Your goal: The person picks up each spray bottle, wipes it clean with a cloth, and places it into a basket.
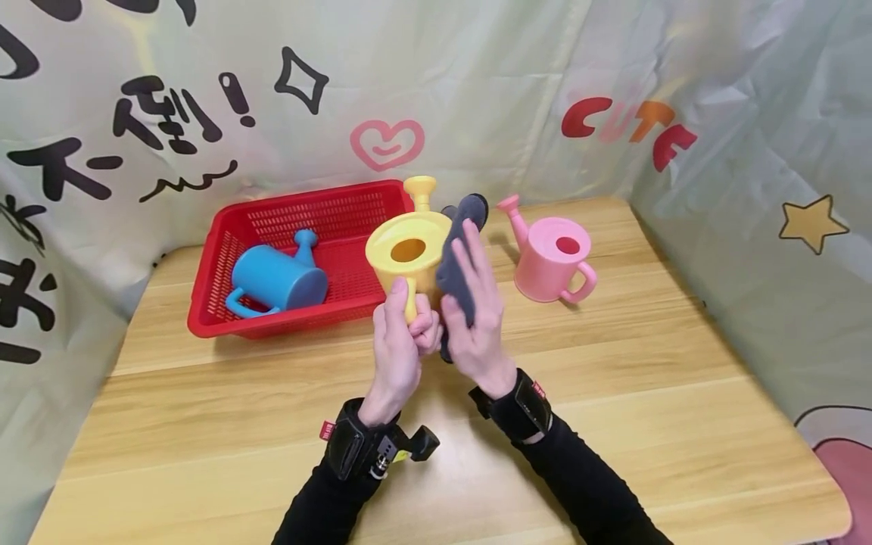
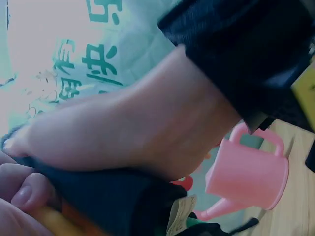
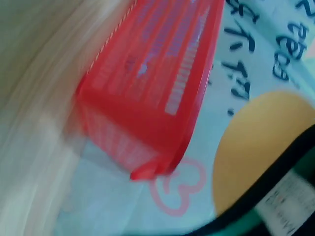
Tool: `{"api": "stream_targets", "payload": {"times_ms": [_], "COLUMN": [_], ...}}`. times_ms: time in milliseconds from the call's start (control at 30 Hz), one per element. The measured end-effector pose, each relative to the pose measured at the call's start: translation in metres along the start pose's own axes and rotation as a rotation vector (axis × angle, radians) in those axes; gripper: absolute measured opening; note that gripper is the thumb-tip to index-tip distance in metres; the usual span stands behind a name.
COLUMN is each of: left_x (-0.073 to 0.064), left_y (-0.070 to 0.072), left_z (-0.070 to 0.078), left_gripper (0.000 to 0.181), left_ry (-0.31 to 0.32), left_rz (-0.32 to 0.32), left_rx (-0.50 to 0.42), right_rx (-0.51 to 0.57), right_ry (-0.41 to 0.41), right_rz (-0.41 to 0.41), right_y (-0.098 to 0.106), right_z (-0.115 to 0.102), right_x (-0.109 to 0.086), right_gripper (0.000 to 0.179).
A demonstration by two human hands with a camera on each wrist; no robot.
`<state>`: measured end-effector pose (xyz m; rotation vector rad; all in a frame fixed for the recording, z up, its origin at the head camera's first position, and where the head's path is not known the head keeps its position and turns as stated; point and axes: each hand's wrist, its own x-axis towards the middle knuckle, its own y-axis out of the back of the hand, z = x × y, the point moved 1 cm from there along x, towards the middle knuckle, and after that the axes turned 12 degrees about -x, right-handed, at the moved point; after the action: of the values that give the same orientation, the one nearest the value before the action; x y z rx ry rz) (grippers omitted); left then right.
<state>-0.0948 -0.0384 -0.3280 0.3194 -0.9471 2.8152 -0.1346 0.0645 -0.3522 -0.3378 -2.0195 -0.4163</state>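
My left hand (image 1: 398, 344) grips the handle of a yellow watering can (image 1: 409, 225), thumb on top, holding the can up above the table. Its spout points away toward the wall. With nearly straight fingers, my right hand (image 1: 480, 325) presses a dark grey cloth (image 1: 453, 274) against the can's right side. In the left wrist view, the right hand (image 2: 123, 128) lies along the dark cloth (image 2: 103, 196), which carries a white label (image 2: 181, 215). Part of the yellow can (image 3: 261, 142) shows in the right wrist view.
A red plastic basket (image 1: 341, 216) stands at the back left, with a blue watering can (image 1: 279, 280) lying on its side in it. On the right, a pink watering can (image 1: 545, 265) stands upright on the wooden table (image 1: 613, 409). Printed fabric hangs behind.
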Motion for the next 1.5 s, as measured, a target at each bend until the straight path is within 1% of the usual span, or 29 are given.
{"api": "stream_targets", "payload": {"times_ms": [67,167,233,300,367,400,467,533,567,600,633,667,733,900,933,1033,1133,1200,1300,1400,1500], "left_x": [0.000,0.000,0.000,0.000,0.000,-0.001,-0.002,-0.003,-0.003,-0.004,-0.004,-0.004,-0.004,-0.003,-0.003,-0.003,-0.003,-0.003,-0.003,-0.002,-0.001], "left_y": [0.000,0.001,0.001,0.000,0.000,-0.001,-0.001,0.000,0.000,0.001,0.001,0.002,0.003,0.003,0.003,0.001,0.002,0.002,0.004,0.005,0.005], "left_z": [0.001,0.000,-0.002,-0.003,-0.004,-0.005,-0.006,-0.007,-0.008,-0.009,-0.009,-0.010,-0.010,-0.011,-0.012,-0.015,-0.020,-0.024,-0.029,-0.030,-0.030], "left_gripper": [0.051,0.049,0.052,0.054,0.056,0.056,0.058,0.059,0.059,0.059,0.059,0.058,0.057,0.055,0.055,0.056,0.056,0.058,0.064,0.068,0.068], "left_ry": [-0.003,0.003,-0.004,-0.003,0.000,0.002,0.013,0.009,0.005,0.003,0.000,-0.004,-0.013,-0.048,-0.057,-0.097,-0.141,-0.176,-0.235,-0.312,-0.388], "left_rz": [0.032,0.046,0.017,-0.025,-0.066,-0.087,-0.125,-0.170,-0.194,-0.215,-0.234,-0.251,-0.275,-0.324,-0.328,-0.315,-0.279,-0.268,-0.267,-0.285,-0.318], "left_rx": [0.009,0.019,0.016,0.007,0.001,0.007,0.029,0.073,0.094,0.112,0.122,0.128,0.130,0.126,0.125,0.122,0.148,0.189,0.274,0.363,0.450], "right_rx": [-0.056,-0.073,-0.051,-0.008,0.065,0.108,0.182,0.248,0.276,0.298,0.314,0.327,0.356,0.380,0.372,0.346,0.280,0.259,0.241,0.241,0.243], "right_ry": [0.069,0.106,0.095,0.057,-0.021,-0.084,-0.245,-0.414,-0.492,-0.553,-0.600,-0.629,-0.656,-0.660,-0.660,-0.646,-0.617,-0.602,-0.560,-0.487,-0.411], "right_rz": [0.017,0.036,0.036,0.025,0.007,-0.003,0.000,0.004,0.006,0.004,0.003,-0.003,-0.014,0.026,0.037,0.060,0.092,0.125,0.176,0.212,0.229], "right_y": [-0.003,-0.006,-0.005,-0.003,0.001,0.004,0.010,0.016,0.019,0.021,0.024,0.025,0.027,0.031,0.032,0.032,0.029,0.026,0.021,0.018,0.017], "right_z": [-0.005,-0.007,-0.005,-0.001,0.002,0.004,0.008,0.012,0.013,0.014,0.015,0.015,0.014,0.006,0.004,-0.002,-0.010,-0.015,-0.021,-0.025,-0.025], "right_x": [-0.001,-0.002,-0.002,-0.001,0.002,0.004,0.008,0.011,0.012,0.013,0.014,0.015,0.017,0.022,0.022,0.022,0.019,0.017,0.014,0.012,0.014], "right_gripper": [0.050,0.048,0.048,0.048,0.052,0.054,0.053,0.052,0.049,0.047,0.045,0.045,0.044,0.043,0.042,0.042,0.041,0.041,0.042,0.045,0.046]}}
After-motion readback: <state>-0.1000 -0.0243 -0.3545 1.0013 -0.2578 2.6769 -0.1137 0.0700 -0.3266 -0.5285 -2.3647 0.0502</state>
